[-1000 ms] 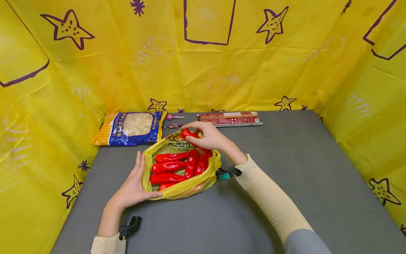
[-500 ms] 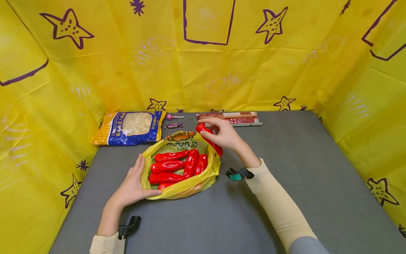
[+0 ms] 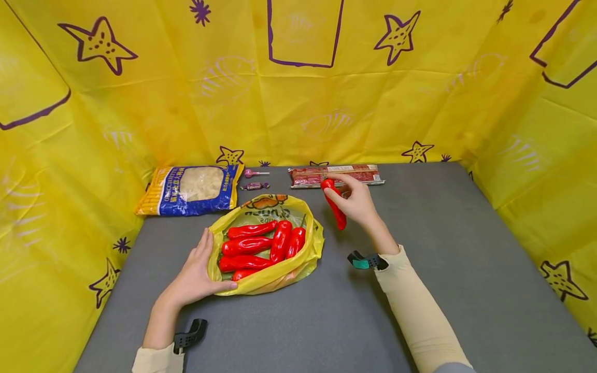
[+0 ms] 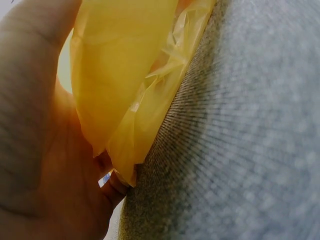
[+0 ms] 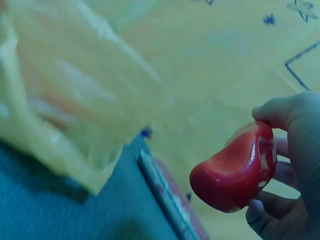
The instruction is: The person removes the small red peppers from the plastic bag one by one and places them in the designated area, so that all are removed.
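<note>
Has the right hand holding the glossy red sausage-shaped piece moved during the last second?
Yes. The right hand with the glossy red sausage-shaped piece went rightward, off the yellow plastic bag and over bare grey table, near the long red packet.

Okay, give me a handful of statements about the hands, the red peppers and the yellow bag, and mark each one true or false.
1. The right hand holds a red pepper outside the yellow bag. True.
2. The left hand is lifted well clear of the bag. False: it rests against the bag's left edge, thumb along the front rim.
3. Several red peppers lie inside the bag. True.
4. The blue and yellow packet lies on the right side of the grey table. False: it lies at the back left.
5. The long red package lies at the back edge of the table, behind the right hand. True.
</note>
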A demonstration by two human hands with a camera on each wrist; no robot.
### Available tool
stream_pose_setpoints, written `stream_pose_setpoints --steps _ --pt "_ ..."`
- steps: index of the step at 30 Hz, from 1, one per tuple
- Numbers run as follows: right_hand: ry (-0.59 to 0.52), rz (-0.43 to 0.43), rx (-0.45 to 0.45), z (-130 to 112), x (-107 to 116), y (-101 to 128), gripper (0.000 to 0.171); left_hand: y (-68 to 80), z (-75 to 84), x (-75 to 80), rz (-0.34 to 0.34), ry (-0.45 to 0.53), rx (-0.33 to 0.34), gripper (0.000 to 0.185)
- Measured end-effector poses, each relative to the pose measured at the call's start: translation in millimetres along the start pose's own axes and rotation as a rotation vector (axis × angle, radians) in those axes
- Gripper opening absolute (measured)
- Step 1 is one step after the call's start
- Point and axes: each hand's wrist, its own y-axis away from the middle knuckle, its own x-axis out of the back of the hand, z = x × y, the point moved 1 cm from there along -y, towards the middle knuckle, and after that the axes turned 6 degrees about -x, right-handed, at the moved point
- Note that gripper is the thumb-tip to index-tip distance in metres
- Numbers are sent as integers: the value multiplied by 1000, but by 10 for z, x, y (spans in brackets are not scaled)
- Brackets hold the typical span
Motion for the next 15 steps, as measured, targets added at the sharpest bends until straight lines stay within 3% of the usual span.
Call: stream_pose_setpoints --steps 9,15 --pt "-35 73 -189 421 176 87 44 4 -11 -18 -6 -2 1 150" --pt "-54 96 -252 662 194 90 45 12 17 -3 -7 8 3 150"
